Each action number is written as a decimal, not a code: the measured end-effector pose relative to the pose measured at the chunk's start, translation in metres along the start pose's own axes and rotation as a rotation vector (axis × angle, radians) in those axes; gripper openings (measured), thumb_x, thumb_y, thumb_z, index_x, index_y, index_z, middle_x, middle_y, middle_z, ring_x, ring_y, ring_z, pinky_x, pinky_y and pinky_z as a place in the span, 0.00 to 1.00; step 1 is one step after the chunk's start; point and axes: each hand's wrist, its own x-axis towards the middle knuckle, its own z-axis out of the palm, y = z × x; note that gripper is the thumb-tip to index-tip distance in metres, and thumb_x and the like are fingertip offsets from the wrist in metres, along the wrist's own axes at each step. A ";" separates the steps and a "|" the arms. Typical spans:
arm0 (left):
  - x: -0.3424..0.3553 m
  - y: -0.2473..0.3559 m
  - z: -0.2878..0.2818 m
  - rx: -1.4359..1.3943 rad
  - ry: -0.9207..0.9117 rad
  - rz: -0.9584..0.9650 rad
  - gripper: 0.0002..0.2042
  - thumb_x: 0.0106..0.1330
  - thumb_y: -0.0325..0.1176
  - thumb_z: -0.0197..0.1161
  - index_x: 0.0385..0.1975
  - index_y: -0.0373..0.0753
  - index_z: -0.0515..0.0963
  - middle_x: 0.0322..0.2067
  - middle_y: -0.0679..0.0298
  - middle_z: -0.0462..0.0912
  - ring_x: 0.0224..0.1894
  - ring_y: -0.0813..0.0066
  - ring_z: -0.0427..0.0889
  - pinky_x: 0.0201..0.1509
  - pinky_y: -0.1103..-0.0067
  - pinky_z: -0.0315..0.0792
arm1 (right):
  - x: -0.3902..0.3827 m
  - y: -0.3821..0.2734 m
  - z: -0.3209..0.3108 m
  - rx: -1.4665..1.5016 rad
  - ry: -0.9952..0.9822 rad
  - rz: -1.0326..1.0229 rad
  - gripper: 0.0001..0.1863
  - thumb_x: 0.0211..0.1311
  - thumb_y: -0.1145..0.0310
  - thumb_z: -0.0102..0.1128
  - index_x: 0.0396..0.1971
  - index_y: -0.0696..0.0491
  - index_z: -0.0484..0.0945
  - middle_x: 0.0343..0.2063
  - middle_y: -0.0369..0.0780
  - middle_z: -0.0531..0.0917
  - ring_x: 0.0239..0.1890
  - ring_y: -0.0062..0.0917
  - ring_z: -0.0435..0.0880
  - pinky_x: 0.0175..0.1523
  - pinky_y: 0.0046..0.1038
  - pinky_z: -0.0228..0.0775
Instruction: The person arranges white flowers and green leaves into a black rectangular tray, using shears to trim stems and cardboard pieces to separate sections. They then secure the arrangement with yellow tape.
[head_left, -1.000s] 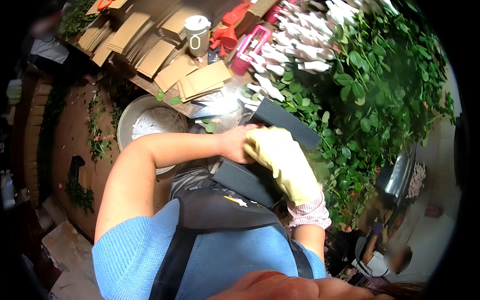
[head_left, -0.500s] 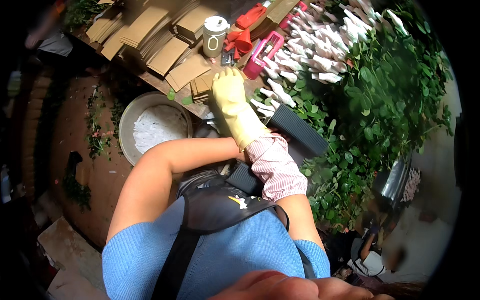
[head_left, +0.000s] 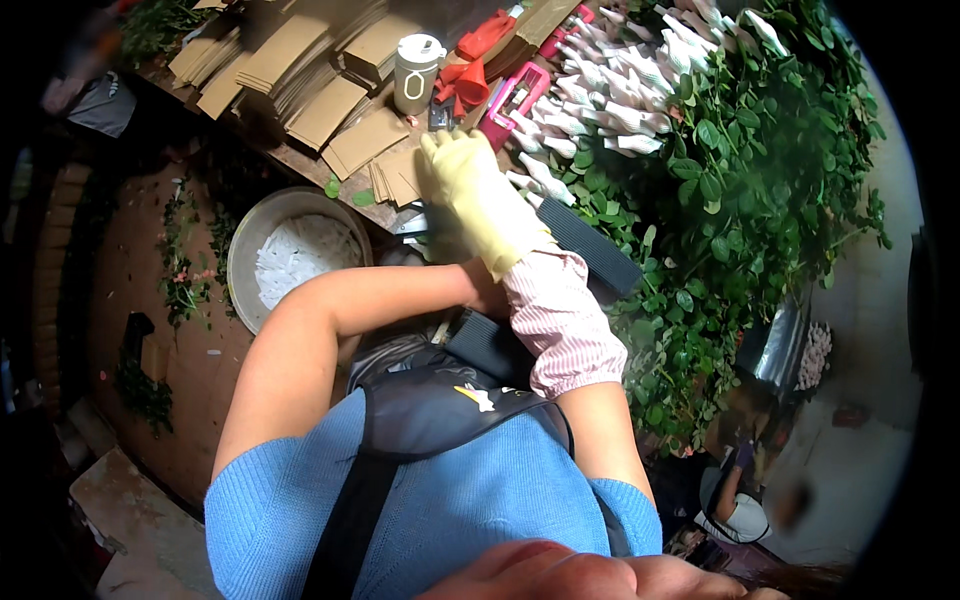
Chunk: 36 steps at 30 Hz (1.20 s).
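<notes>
My right hand (head_left: 468, 195), in a yellow rubber glove with a striped sleeve (head_left: 565, 325) above it, reaches over the table edge. Its fingers are bent and close together; what lies under them is hidden. Directly left of the glove is a small stack of brown cardboard pieces (head_left: 398, 178). My left forearm (head_left: 410, 288) is bare and passes beneath the right one, so the left hand and its fingers are hidden. A dark, blurred shape shows below the glove. Close to the right forearm are a black ribbed block (head_left: 590, 247) and a second ribbed piece (head_left: 484, 342) against my apron (head_left: 455, 415).
More cardboard stacks (head_left: 290, 55), a lidded cup (head_left: 416, 75), red funnel-like pieces (head_left: 463, 82) and a pink tool (head_left: 515, 105) stand behind. White-sleeved flower heads (head_left: 625, 95) with leafy stems (head_left: 745, 200) fill the right. A tub (head_left: 238, 265) holds white scraps. People work at the edges.
My gloved hand has shifted slightly and tilts more to the left. The small cardboard stack beside it sits differently, with its flat face showing more. The whole view has moved a little.
</notes>
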 end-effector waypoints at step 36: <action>0.000 0.050 -0.028 0.366 -0.032 -0.168 0.23 0.66 0.39 0.62 0.62 0.43 0.77 0.63 0.54 0.78 0.65 0.51 0.73 0.69 0.64 0.66 | -0.292 0.025 0.058 1.804 0.312 0.883 0.13 0.72 0.63 0.63 0.46 0.57 0.80 0.32 0.38 0.85 0.27 0.20 0.85 0.34 0.20 0.78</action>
